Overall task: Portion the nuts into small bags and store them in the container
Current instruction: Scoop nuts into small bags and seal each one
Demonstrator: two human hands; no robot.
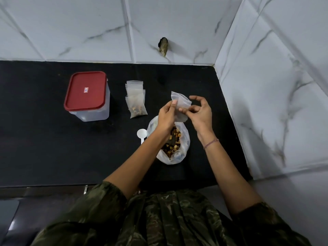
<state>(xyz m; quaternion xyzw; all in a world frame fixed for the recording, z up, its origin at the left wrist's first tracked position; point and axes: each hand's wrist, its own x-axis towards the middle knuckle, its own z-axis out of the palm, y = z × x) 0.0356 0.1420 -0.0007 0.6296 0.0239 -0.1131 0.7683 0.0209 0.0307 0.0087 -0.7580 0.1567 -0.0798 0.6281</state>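
so the left hand (166, 115) and right hand (200, 114) each have a fingertip-pinch grip on an empty bag (181, 102) mid frame, right above the nuts (174, 139), likely to tease it open. container (88, 96) sits lidded, upper left.

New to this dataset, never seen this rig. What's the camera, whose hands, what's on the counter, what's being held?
No machine: one camera worn on a person's head looks down at their bare hands. The left hand and right hand both pinch a small clear plastic zip bag, seemingly empty. On the black countertop: a clear plastic container with red lid on, a pile of small clear bags, one holding nuts, a white plastic spoon, and an open clear bag of nuts.
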